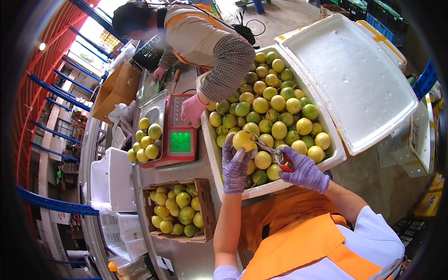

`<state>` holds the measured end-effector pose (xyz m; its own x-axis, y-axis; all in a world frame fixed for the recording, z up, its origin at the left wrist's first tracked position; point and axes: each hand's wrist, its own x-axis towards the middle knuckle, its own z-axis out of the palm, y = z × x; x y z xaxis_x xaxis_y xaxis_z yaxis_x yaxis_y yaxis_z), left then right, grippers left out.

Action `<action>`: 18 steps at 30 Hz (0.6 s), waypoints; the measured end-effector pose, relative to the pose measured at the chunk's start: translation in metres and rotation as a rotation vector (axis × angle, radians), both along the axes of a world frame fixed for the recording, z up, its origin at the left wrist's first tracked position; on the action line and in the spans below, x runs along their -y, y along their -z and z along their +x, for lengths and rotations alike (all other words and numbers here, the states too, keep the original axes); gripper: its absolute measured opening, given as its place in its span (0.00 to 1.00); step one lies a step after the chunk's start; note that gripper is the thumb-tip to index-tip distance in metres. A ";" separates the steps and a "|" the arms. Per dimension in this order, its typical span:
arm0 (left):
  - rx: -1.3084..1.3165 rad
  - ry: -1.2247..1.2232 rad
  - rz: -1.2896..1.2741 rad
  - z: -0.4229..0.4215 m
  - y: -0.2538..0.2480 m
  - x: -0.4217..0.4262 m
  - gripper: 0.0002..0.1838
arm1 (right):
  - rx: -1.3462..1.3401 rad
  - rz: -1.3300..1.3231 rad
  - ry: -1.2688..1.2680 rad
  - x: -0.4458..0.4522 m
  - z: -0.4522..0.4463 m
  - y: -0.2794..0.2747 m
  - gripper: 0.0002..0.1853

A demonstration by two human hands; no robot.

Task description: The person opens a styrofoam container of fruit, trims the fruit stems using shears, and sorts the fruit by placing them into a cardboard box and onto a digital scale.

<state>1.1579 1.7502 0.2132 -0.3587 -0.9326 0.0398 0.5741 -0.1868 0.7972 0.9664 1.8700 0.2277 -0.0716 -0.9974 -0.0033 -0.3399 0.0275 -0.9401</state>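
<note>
My left hand (236, 163), in a purple-grey glove, holds a yellow round fruit (244, 140) over the near part of a white foam box (338, 156) full of yellow and green fruits (279, 130). My right hand (303, 170), gloved alike, is closed round the red handles of small clippers (274, 153). The clippers' metal blades reach left to the top of the held fruit, by its stem. Whether the blades touch the stem is too small to tell.
A cardboard box of fruits (208, 210) sits at lower left. Beyond it, a red scale (179, 143) bears a tray with several fruits. A co-worker (200, 35) in pink gloves leans over the counter by the scale. A foam lid (347, 79) lies at right.
</note>
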 end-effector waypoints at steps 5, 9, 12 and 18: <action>-0.024 0.070 0.086 0.002 -0.005 -0.003 0.32 | 0.273 0.153 -0.086 0.002 -0.004 -0.002 0.35; -0.042 0.092 0.129 0.003 -0.010 -0.005 0.34 | 0.324 0.149 -0.143 0.003 -0.007 0.004 0.35; 0.078 0.055 0.097 0.005 -0.010 -0.006 0.34 | 0.219 0.146 -0.168 0.002 -0.009 0.001 0.32; 0.147 0.000 0.070 0.004 -0.006 -0.010 0.34 | 0.562 0.400 -0.196 0.001 -0.008 -0.008 0.29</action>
<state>1.1620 1.7597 0.2196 -0.3562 -0.9311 -0.0786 0.4520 -0.2453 0.8576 0.9580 1.8693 0.2360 0.2289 -0.9066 -0.3546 0.1589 0.3942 -0.9052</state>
